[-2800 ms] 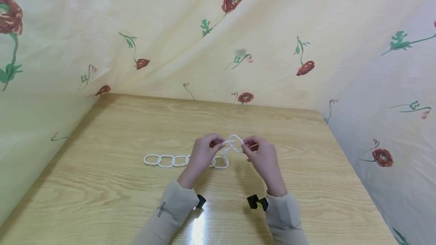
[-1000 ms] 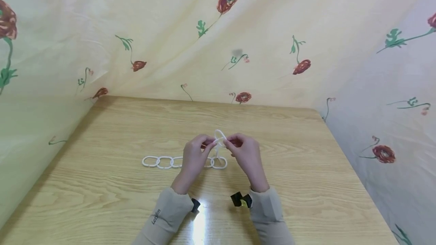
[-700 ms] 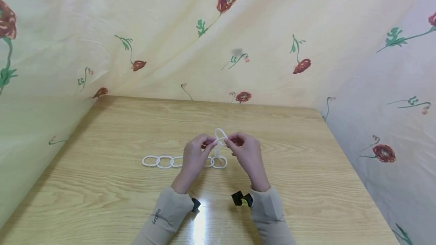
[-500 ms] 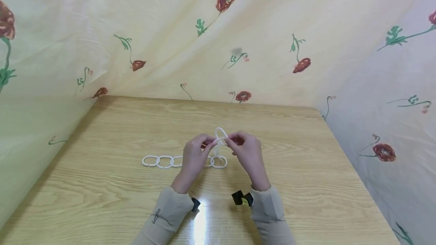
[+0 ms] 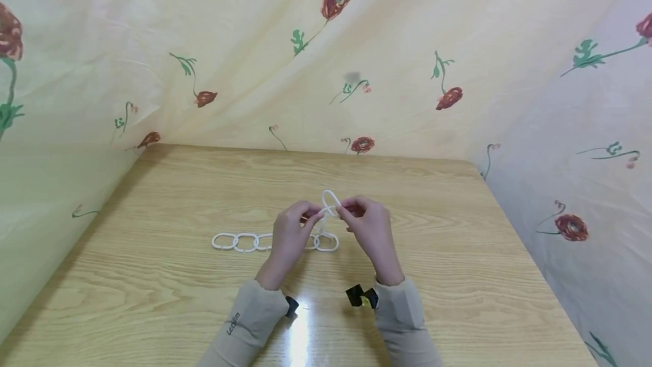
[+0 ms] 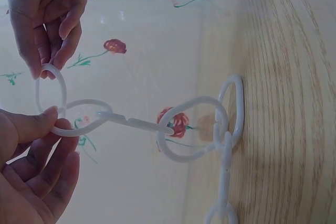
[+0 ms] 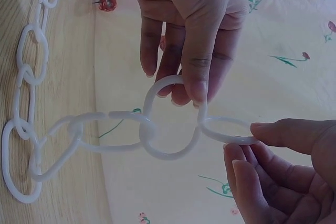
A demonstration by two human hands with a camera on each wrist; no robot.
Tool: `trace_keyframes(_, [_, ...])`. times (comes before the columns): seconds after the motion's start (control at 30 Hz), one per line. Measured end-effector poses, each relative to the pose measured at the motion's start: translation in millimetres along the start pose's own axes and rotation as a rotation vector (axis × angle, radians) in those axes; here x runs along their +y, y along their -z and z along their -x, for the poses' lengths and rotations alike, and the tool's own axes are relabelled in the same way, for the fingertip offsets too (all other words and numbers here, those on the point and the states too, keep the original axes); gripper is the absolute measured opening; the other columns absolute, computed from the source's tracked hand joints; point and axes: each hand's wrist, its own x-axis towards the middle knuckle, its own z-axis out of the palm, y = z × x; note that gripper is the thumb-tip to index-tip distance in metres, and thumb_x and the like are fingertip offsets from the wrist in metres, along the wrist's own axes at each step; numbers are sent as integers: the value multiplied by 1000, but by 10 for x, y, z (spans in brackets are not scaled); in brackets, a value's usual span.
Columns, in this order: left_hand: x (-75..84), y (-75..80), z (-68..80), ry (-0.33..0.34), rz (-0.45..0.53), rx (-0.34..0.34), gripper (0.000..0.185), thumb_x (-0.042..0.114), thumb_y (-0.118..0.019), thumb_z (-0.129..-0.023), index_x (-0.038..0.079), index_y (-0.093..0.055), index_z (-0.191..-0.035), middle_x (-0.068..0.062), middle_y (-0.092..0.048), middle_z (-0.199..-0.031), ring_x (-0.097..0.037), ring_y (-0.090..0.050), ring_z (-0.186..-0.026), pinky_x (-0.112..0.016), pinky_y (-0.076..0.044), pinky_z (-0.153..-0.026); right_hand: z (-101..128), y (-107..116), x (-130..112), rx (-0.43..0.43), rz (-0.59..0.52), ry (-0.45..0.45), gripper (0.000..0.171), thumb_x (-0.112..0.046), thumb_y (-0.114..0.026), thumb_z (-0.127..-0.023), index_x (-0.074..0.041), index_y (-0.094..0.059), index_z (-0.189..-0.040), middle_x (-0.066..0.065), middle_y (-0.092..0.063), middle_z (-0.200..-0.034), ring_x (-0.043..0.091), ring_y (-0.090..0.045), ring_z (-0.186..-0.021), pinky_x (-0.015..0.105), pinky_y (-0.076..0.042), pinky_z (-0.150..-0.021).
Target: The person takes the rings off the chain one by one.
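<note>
A white plastic chain (image 5: 247, 242) of oval links lies partly on the table, and its right end rises to my hands. My left hand (image 5: 292, 233) pinches the uppermost raised link (image 7: 168, 157) between thumb and fingers. With thumb and fingertips, my right hand (image 5: 368, 225) grips another white link (image 6: 51, 67), tilted upward. These two links cross and touch beside my left fingertips (image 6: 51, 112); whether one is fully threaded through the other I cannot tell. A small gap shows in the hanging link (image 7: 107, 114) below. My left hand hides the middle of the chain in the head view.
The wood-grain table (image 5: 458, 254) extends around the chain on all sides. A flowered cloth (image 5: 244, 44) hangs behind and along both sides of the table. Black wrist mounts (image 5: 363, 297) stick out from the sleeves.
Since the oldest frame both hands have shifted left and come closer together, bringing the two links to cross. Over the last half second there is hardly any motion.
</note>
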Motion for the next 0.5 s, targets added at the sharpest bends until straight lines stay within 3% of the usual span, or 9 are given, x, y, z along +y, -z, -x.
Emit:
trace_keyframes(0.3, [-1,20,-1,12,-10,-6,9,10,-71,-86,2,-70,-90,-10,-73,-84,-20,-69,-74,-28,-60,-68,-1,16,-1,14,0,-3,14,-13,-70,-89,0,-71,-94,15,-72,-88,12,-64,-68,34,-62,-63])
trace_keyframes(0.5, [-19,18,-3,7,-15,7,10,10,-72,-85,2,-70,-90,-10,-73,-82,-20,-69,-73,-26,-60,-67,-5,22,9,23,-3,-4,14,-13,-70,-89,0,-71,-94,15,-73,-87,12,-64,-69,36,-62,-64])
